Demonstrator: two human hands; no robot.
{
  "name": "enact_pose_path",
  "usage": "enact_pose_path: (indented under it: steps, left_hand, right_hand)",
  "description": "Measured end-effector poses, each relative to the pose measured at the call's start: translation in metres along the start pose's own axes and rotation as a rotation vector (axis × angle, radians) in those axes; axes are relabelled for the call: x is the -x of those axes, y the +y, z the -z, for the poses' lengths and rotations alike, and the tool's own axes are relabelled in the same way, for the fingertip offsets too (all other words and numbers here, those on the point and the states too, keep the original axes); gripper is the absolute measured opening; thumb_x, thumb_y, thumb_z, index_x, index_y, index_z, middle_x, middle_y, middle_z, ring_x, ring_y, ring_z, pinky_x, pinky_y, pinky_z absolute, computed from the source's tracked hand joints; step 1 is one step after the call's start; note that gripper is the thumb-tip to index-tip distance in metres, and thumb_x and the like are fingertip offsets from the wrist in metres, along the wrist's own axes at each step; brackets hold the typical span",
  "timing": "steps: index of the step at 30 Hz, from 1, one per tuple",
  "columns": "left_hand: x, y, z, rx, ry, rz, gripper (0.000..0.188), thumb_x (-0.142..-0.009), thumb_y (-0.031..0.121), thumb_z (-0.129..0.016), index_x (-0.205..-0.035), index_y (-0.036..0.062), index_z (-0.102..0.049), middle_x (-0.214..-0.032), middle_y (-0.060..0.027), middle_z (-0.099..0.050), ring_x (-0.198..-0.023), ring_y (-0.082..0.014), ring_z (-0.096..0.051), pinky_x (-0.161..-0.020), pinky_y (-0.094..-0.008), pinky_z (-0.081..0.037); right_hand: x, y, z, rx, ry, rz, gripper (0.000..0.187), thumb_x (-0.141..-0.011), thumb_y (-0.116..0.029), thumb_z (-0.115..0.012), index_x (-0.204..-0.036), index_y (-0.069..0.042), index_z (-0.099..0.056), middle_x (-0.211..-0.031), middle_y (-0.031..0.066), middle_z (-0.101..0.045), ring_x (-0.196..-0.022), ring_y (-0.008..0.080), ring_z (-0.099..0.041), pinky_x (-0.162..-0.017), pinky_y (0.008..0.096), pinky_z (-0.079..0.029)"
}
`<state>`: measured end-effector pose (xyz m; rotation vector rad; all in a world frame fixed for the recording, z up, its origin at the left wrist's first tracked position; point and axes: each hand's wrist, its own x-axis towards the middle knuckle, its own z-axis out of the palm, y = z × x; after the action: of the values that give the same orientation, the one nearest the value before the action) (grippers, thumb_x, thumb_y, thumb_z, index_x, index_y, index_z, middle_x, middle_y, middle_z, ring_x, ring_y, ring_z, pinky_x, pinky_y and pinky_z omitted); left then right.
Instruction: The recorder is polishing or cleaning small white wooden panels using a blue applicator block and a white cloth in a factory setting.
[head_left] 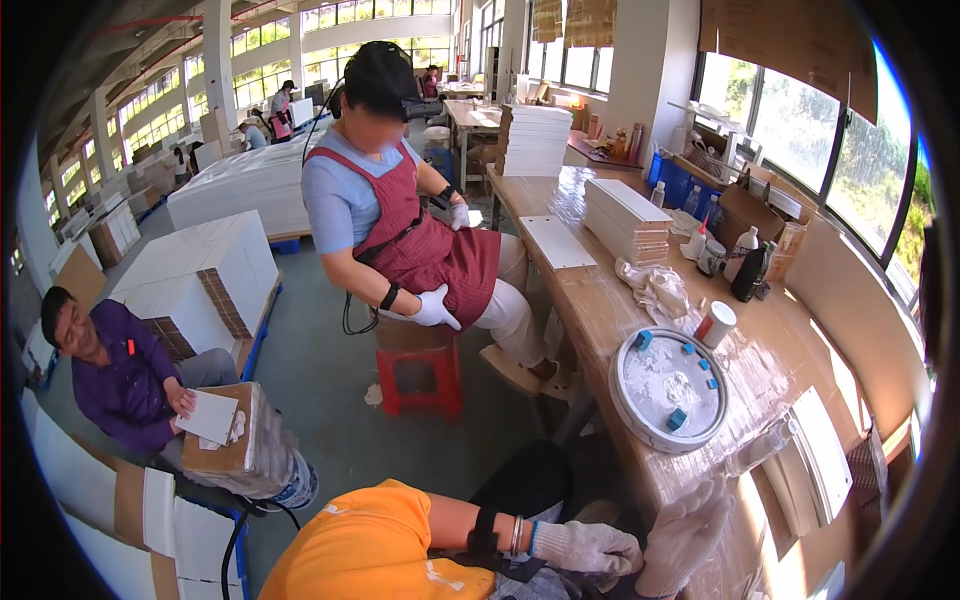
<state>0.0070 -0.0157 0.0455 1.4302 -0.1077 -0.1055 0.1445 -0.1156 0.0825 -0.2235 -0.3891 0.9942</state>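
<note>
A long wooden table (610, 300) runs along the window side, wrapped in clear film. On the floor to the left lie three large stacks of white panels (235, 185), edges showing brown. On the table stand two smaller stacks of white boards (625, 215), one far and one nearer, with a single flat board (557, 242) between them.

Two people sit nearby. One in a red apron (425, 245) sits on a red stool (420, 365) beside the table, white gloves on both hands. Another in a purple shirt (125, 385) sits lower left, holding a white sheet (212, 417) on a wrapped box (245, 445). More workers show small at the far end of the hall.

A round grey tray (668, 390) sits at the table edge, just beyond the wearer's hands; its inside is smeared white, and five small blue blocks (677, 419) lie in it. Just behind it stands a white cup (716, 324) with a red band, a crumpled cloth (652, 288), and several bottles (745, 262) by the window.

At the lower edge, the left hand (588, 548) in a white knit glove rests low near the lap, fingers loosely curled on nothing visible. The right hand (688, 532), gloved too and blurred, lies open on the table edge below the tray, not touching it. The two hands sit close together but apart.
</note>
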Motion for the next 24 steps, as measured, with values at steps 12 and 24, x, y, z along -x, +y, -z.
enact_pose_path:
  steps: [12, 24]
  left_hand:
    - [-0.002, -0.007, -0.006, -0.42, 0.133, -0.053, 0.04, -0.085, 0.036, -0.063, -0.103, 0.0014, -0.064, -0.088, -0.0175, -0.067, -0.083, -0.0292, -0.065, -0.074, -0.036, -0.049]
    - [-0.039, -0.009, 0.009, -0.866, -0.103, -0.137, 0.027, -0.086, 0.035, -0.058, -0.096, 0.0107, -0.064, -0.089, -0.0119, -0.064, -0.085, -0.0318, -0.061, -0.075, -0.0402, -0.049]
  right_hand:
    - [0.005, 0.027, 0.004, -0.324, -0.344, -0.119, 0.05, -0.102, -0.04, -0.029, -0.143, -0.013, -0.037, -0.144, 0.0104, -0.043, -0.131, 0.0258, -0.043, -0.104, 0.0436, -0.032]
    - [0.02, -0.008, -0.004, 0.266, 0.29, -0.093, 0.051, -0.094, -0.037, -0.042, -0.129, 0.001, -0.042, -0.119, 0.0174, -0.053, -0.105, 0.0355, -0.054, -0.095, 0.0504, -0.044]
